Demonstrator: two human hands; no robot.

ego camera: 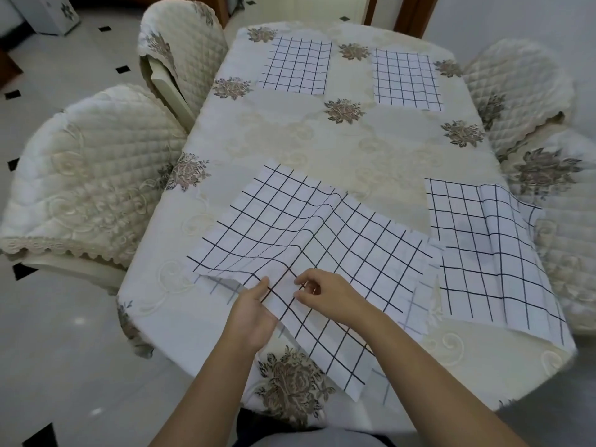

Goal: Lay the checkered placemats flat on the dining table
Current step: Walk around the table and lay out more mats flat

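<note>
Four checkered mats are on the table (322,146), which wears a cream cloth with embroidered flowers. At the far end, the far-left mat (295,66) and far-right mat (406,79) lie flat, well apart from each other. The right mat (483,253) sits at the near right edge with a raised crease running down it, and its outer side droops over the rim.

The near mat (290,227) lies askew in front of the person, rumpled, with a ridge running from its middle toward the hands. Its near corner hangs over the table edge. A paler grid peeks out beneath its borders; I cannot tell whether that is a folded layer or another mat.

Both hands meet at its near edge. The left hand (254,314) grips the cloth, thumb on top and fingers tucked under. The right hand (325,298) has its fingers curled, pinching the cloth just beside the left thumb.

Quilted chairs (90,175) stand along both sides.
</note>
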